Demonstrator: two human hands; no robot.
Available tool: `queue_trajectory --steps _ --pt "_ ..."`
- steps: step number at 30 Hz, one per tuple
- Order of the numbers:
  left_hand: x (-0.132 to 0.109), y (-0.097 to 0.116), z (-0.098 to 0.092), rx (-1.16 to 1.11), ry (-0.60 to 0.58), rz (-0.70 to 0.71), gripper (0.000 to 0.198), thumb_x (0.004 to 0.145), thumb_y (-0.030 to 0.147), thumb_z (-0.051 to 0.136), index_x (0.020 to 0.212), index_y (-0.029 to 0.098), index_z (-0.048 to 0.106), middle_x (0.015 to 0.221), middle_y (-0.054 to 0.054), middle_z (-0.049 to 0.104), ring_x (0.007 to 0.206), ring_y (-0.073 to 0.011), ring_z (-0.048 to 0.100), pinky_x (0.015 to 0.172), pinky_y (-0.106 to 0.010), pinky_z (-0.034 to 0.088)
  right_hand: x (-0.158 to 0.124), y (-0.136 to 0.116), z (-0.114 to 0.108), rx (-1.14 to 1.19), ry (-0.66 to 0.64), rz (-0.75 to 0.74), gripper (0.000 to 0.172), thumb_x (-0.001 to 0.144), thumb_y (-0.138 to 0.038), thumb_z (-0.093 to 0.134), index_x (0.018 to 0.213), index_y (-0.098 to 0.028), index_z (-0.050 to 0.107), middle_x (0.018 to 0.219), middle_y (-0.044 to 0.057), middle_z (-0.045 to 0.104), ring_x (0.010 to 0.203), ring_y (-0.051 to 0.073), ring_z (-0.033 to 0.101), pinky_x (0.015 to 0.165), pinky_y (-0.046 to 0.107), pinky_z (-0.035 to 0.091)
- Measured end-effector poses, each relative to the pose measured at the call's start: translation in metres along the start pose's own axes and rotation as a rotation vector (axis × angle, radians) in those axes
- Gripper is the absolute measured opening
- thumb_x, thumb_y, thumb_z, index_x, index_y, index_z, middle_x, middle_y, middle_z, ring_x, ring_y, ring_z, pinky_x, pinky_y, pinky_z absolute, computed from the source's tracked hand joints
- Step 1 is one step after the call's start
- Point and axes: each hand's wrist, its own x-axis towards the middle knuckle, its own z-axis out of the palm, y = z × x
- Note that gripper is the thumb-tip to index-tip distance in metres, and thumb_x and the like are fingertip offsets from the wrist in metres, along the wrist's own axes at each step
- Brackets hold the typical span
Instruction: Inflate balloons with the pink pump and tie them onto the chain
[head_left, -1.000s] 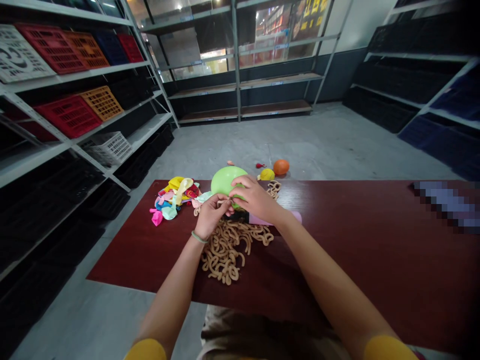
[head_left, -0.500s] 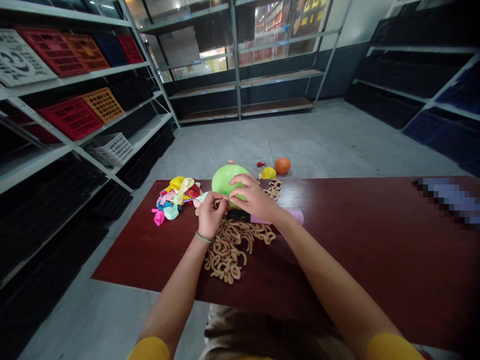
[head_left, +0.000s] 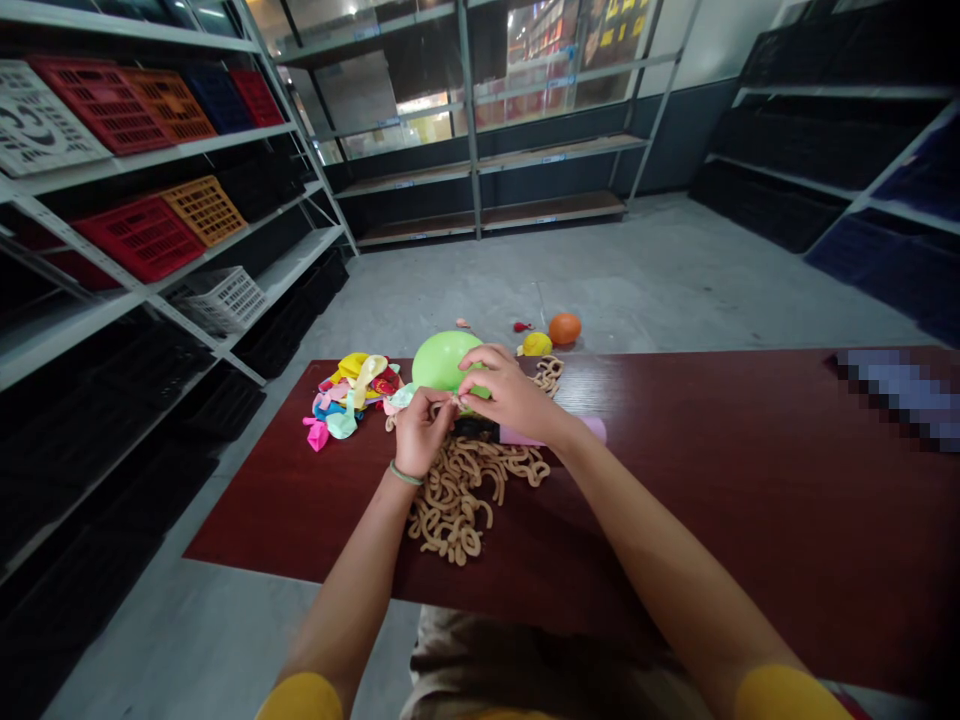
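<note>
An inflated green balloon (head_left: 444,360) sits just beyond my fingertips, its neck end toward me. My left hand (head_left: 421,430) is closed, thumb and forefinger pinching at the balloon's neck. From the right, my right hand (head_left: 506,392) pinches at the same spot, its other fingers curled over the balloon's side. The neck itself is mostly hidden by the fingers. Under and in front of the hands lies a pile of tan, curled, cord-like pieces (head_left: 457,490). A pink and black cylindrical thing (head_left: 589,430), perhaps a balloon pump, lies partly behind my right hand.
Limp, many-coloured balloons (head_left: 352,390) are heaped on the left of the dark red table (head_left: 712,480). An orange balloon (head_left: 565,328) and a yellow balloon (head_left: 537,345) rest on the floor beyond. Shelves with crates (head_left: 142,235) stand at left. A blurred object (head_left: 900,395) lies far right.
The green balloon has shifted slightly to the left. Both hands keep nearly the same place, still pinching together at its neck.
</note>
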Motion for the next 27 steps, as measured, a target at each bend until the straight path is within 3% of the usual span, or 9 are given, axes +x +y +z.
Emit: queue_trajectory --steps 7,21,27 --pt "0.002 0.004 0.002 -0.04 -0.026 0.005 0.017 0.089 0.036 0.059 0.094 0.019 0.062 0.062 0.003 0.062 0.052 -0.0109 0.057 0.055 -0.022 0.045 0.0 0.0 0.008 -0.09 0.044 -0.027 0.009 0.088 -0.019 0.055 0.082 -0.021 0.061 0.111 0.007 0.053 0.119 0.023 0.042 0.104 0.044 0.037" --pt "0.008 -0.009 -0.001 -0.05 0.089 0.013 0.018 0.089 0.037 0.06 0.093 0.019 0.061 0.069 -0.001 0.066 0.059 -0.0123 0.061 0.058 -0.023 0.047 -0.001 0.006 0.008 -0.174 0.055 -0.056 0.012 0.079 -0.009 0.053 0.08 -0.021 0.057 0.11 0.008 0.051 0.123 0.027 0.04 0.104 0.049 0.037" --pt "0.011 -0.006 0.001 -0.161 0.077 -0.044 0.019 0.089 0.037 0.06 0.091 0.018 0.06 0.069 0.0 0.065 0.057 -0.0113 0.058 0.056 -0.022 0.046 -0.001 0.005 0.006 -0.208 0.039 -0.067 0.01 0.085 -0.012 0.053 0.082 -0.02 0.059 0.109 0.009 0.051 0.122 0.026 0.041 0.105 0.047 0.038"
